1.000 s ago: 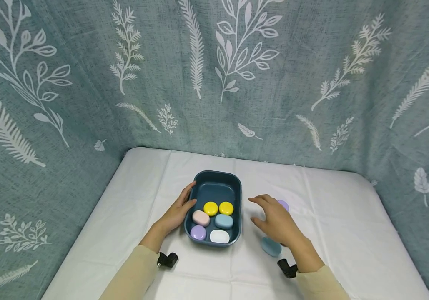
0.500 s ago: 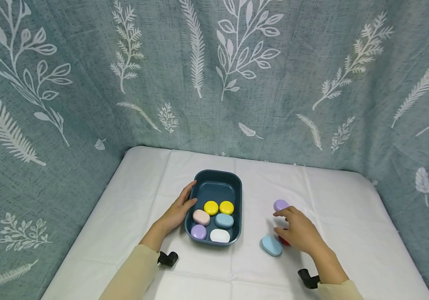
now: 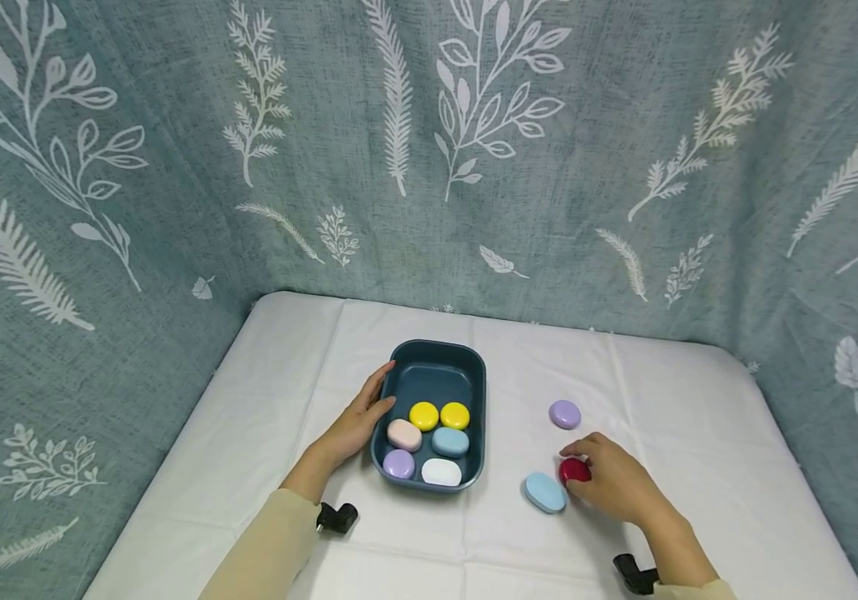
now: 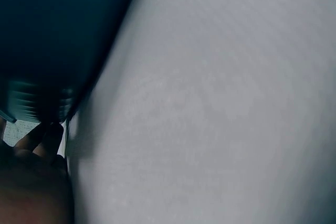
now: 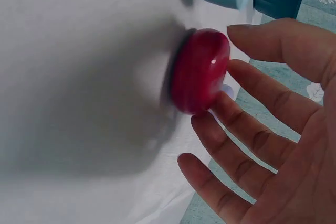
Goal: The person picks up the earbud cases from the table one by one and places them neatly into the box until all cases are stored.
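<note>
A red, glossy, oval soap bar (image 5: 199, 72) lies on the white cloth. My right hand (image 3: 616, 479) has thumb and fingers curled round it from the right; in the right wrist view the fingertips (image 5: 206, 121) meet its far side. Light blue (image 3: 545, 492) and purple (image 3: 565, 414) soap bars lie close by. My left hand (image 3: 346, 429) rests against the left side of a dark blue tray (image 3: 439, 346), its thumb and index tips at the rim. Inside the tray sit two yellow bars (image 3: 439, 416), a pink (image 3: 404, 436), a blue (image 3: 450, 442), a purple (image 3: 398, 464) and a white one (image 3: 441, 472).
White cloth (image 3: 323, 350) covers the table. Green leaf-patterned curtains (image 3: 534, 167) hang behind and on both sides. A black wrist mount (image 3: 336, 518) sits below the left hand, and a similar black mount (image 3: 634, 573) below the right.
My right hand has moved right and toward me, from beside the tray to the red soap bar, uncovering the purple and light blue bars. The left hand and tray have stayed put.
</note>
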The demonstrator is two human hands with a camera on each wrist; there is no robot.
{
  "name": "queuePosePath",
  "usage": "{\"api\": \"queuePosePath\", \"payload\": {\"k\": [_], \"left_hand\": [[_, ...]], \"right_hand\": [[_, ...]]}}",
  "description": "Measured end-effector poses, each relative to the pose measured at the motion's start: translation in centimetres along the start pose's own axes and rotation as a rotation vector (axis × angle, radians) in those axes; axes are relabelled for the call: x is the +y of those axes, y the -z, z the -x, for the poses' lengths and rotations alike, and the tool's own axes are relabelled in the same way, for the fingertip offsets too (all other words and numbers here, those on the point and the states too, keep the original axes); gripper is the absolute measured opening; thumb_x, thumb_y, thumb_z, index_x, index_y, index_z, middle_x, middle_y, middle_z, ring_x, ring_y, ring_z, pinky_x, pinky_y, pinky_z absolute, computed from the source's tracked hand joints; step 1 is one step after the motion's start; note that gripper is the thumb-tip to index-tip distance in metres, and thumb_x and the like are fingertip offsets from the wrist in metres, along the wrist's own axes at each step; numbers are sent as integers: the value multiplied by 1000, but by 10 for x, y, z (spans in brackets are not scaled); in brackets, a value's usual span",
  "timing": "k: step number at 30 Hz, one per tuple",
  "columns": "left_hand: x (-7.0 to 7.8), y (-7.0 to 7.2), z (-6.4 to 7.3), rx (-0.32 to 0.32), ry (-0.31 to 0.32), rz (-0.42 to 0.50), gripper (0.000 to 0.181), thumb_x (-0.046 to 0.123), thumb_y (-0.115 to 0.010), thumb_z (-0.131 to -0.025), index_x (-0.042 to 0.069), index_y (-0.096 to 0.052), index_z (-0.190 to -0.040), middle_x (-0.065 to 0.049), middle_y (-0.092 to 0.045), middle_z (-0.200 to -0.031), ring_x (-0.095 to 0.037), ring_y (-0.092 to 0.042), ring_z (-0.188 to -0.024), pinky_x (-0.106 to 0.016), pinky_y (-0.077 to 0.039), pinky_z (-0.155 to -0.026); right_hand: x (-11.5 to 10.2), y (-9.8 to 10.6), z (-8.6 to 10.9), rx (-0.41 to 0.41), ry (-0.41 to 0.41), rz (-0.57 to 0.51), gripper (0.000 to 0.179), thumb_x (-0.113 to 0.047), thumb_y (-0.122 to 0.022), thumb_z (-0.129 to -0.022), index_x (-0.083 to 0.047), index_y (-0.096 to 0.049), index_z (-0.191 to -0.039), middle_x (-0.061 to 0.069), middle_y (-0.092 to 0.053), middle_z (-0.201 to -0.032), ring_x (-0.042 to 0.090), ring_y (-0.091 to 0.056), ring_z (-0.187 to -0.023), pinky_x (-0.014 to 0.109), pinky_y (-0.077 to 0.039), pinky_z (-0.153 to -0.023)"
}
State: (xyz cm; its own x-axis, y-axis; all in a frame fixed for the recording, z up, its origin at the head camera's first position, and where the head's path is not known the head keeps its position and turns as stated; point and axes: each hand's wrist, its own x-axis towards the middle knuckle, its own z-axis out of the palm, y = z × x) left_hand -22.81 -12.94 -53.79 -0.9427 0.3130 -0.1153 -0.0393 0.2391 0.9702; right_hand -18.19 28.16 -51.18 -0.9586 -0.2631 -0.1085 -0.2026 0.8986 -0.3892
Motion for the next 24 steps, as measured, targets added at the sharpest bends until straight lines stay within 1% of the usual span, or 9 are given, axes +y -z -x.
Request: {"api": "queuePosePath", "payload": {"k": [5, 14, 17, 24], "left_hand": [[1, 0, 0, -6, 0, 5, 57, 31, -42, -104, 40, -15, -154, 8, -9, -163, -18, -8, -151, -48, -10, -122], [0, -1, 0, 2, 1, 18, 58, 32, -43, -104, 40, -15, -154, 7, -8, -163, -20, -7, -151, -48, -10, -122], [0, -1, 1, 0, 6, 26, 58, 32, -43, -104, 40, -15, -154, 8, -8, -163, -19, -7, -151, -48, -10, -122], [-1, -2, 0, 11, -1, 21, 57, 32, -43, -104, 40, -16, -154, 7, -9, -163, -19, -8, -151, -47, -11, -122]], "right_hand": [[5, -5, 1, 8, -8, 3, 42, -17, -81, -71, -16, -68, -111, 4, -62, -108, 19, -60, -96, 46, -54, -82], [6, -5, 2, 14, -31, 12, 45, -24, -83, -73, -15, -67, -114, 4, -61, -107, 21, -61, -96, 45, -53, -81], [6, -4, 2, 17, -37, 11, 46, -25, -83, -73, -15, -67, -115, 4, -61, -108, 21, -60, -95, 44, -53, -79], [4, 0, -1, 41, -21, -4, 46, -25, -82, -74, -15, -67, -116, 1, -60, -104, 16, -58, -89, 35, -49, -74]]}}
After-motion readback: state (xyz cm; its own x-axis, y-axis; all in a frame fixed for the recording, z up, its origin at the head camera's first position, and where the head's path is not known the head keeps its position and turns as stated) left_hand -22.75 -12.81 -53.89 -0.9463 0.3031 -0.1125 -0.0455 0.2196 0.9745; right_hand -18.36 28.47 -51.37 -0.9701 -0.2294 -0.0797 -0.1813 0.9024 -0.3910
